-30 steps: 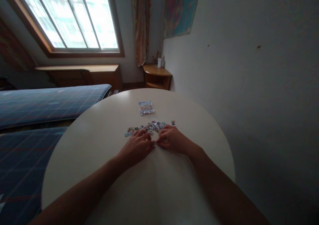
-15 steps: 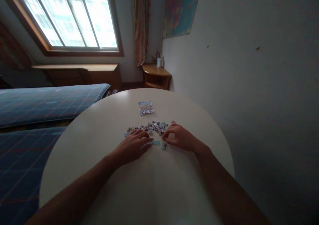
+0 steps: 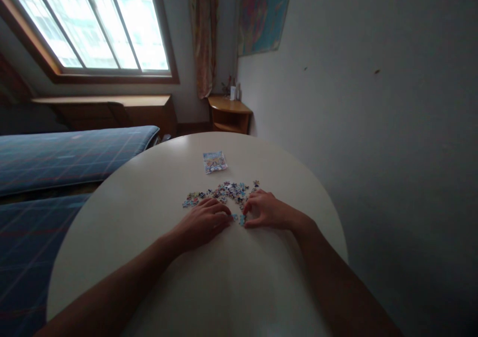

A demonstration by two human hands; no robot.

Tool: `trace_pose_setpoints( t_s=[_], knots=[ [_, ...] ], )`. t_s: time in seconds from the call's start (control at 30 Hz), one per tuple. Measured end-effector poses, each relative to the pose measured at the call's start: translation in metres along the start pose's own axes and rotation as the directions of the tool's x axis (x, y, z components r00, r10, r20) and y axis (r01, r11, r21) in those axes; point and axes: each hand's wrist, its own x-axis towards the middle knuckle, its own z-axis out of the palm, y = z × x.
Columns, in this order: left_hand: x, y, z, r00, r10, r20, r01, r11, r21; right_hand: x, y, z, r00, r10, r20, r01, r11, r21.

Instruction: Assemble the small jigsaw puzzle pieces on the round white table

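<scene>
Light-blue jigsaw puzzle pieces (image 3: 234, 217) stick out from under the fingertips of my left hand (image 3: 205, 220), which is closed on them against the table. Just to their right, my right hand (image 3: 271, 210) grips another small puzzle piece (image 3: 242, 220) between thumb and forefinger. A narrow gap seems to separate the two. Behind my hands spreads a loose pile of mixed puzzle pieces (image 3: 231, 190), and one stray piece (image 3: 256, 183) lies at its right end. My left fingers hide part of the pieces they cover.
Beyond the pile, a small printed picture sheet (image 3: 214, 162) lies on the round white table (image 3: 179, 168). A bed with a blue plaid cover (image 3: 74, 153) stands at the left. The wall (image 3: 354, 143) runs along the right, with a wooden corner cabinet (image 3: 229, 105) at the back.
My right hand has come down and slightly nearer, closing on the piece that lay free in front of it. My left fingers now cover more of the light-blue pieces. The view has shifted slightly.
</scene>
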Motion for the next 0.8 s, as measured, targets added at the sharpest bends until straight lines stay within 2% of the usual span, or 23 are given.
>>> trace_pose_setpoints(
  t_s=[0.17, 0.33, 0.6, 0.8],
  knots=[
    [0.008, 0.002, 0.013, 0.993, -0.085, -0.081, 0.081, 0.996, -0.044, 0.0, -0.003, 0.0, 0.999, 0.011, 0.042, -0.011, 1.0, 0.013],
    [0.009, 0.0, 0.019, 0.991, -0.077, -0.109, 0.069, 0.994, -0.08, 0.001, -0.008, 0.0, 0.999, 0.024, 0.029, -0.024, 1.0, -0.005],
    [0.006, 0.0, 0.015, 0.987, -0.089, -0.135, 0.084, 0.995, -0.047, 0.001, -0.006, 0.001, 1.0, 0.028, 0.0, -0.028, 1.0, -0.015],
    [0.001, -0.004, 0.01, 0.986, -0.119, -0.115, 0.117, 0.993, -0.029, 0.0, 0.0, -0.001, 1.0, 0.0, -0.012, 0.0, 1.0, 0.004]
  ],
)
